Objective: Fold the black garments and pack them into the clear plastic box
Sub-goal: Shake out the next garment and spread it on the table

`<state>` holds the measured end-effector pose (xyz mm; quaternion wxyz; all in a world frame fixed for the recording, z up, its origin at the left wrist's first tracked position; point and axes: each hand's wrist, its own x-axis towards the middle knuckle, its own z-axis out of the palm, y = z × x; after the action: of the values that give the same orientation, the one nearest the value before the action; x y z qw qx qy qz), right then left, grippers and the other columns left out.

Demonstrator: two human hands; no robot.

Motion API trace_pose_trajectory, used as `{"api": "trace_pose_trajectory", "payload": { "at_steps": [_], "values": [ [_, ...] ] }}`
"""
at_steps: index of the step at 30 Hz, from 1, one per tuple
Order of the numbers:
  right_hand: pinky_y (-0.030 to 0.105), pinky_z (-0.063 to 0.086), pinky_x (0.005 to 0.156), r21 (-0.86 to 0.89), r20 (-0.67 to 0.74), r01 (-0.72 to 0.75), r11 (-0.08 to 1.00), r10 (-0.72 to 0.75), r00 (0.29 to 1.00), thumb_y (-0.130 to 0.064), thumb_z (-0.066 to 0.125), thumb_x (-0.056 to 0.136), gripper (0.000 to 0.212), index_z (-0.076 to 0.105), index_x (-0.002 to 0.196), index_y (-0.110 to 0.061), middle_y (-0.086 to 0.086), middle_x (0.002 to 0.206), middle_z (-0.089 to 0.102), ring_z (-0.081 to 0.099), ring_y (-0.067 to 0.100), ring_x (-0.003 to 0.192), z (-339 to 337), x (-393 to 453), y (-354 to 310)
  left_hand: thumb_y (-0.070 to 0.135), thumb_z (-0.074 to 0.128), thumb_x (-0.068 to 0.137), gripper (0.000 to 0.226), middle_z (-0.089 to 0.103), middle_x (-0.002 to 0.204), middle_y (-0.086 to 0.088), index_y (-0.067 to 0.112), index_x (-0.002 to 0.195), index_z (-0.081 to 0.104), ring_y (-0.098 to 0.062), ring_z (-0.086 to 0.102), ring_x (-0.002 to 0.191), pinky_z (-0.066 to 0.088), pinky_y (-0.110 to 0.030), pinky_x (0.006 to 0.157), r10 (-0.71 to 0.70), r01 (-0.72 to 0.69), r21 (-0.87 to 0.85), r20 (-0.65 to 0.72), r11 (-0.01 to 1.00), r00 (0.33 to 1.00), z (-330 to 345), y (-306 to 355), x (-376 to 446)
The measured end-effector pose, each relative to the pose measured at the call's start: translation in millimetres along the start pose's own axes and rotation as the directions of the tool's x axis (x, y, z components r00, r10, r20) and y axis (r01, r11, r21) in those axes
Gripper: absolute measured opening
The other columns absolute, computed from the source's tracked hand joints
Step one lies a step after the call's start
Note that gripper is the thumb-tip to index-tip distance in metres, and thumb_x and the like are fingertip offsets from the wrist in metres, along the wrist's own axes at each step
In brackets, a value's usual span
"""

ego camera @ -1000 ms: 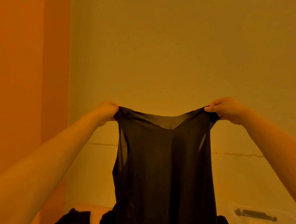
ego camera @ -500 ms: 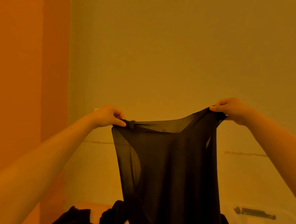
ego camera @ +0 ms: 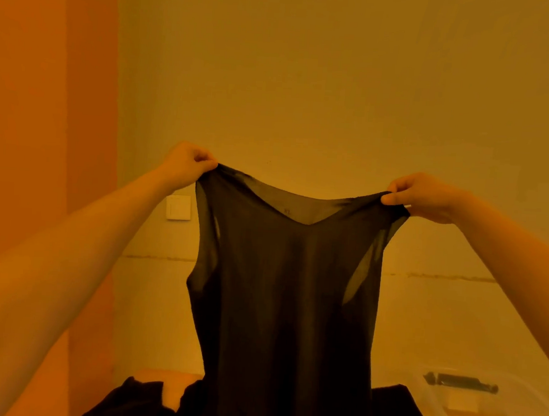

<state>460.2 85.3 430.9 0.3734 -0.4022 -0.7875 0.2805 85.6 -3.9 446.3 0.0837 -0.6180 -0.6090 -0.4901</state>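
A thin black sleeveless top (ego camera: 286, 305) hangs upright in front of me, its V-neck facing me and its hem running out of the bottom of the view. My left hand (ego camera: 186, 164) pinches its left shoulder strap. My right hand (ego camera: 418, 197) pinches the right strap, stretching the neckline wide between the two. More black garments (ego camera: 145, 402) lie in a heap below on the left and behind the top on the right. The clear plastic box (ego camera: 485, 410) sits at the bottom right, with a black latch on its near wall.
A plain wall fills the background, with a white switch plate (ego camera: 178, 206) just left of the hanging top. An orange curtain or wall panel (ego camera: 46, 129) runs down the left side. The surface under the heap is wooden.
My left hand has lifted its strap from a lower, slack position up to the level of the right hand. The top now hangs flat and spread wide.
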Motion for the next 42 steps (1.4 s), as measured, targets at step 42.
{"api": "trace_pose_trajectory", "payload": {
  "at_steps": [42],
  "values": [
    [0.028, 0.047, 0.074, 0.026, -0.017, -0.052, 0.998, 0.052, 0.999, -0.006, 0.059, 0.086, 0.017, 0.057, 0.069, -0.005, 0.009, 0.080, 0.057, 0.055, 0.020, 0.081, -8.3, 1.4, 3.3, 0.003, 0.063, 0.085, 0.012, 0.063, 0.080, -0.003, 0.014, 0.080, 0.062, -0.013, 0.059, 0.076, 0.047, -0.020, 0.066, -0.055, 0.128, -0.180, 0.364, 0.975, 0.930, 8.7, 6.1, -19.5]
  ]
}}
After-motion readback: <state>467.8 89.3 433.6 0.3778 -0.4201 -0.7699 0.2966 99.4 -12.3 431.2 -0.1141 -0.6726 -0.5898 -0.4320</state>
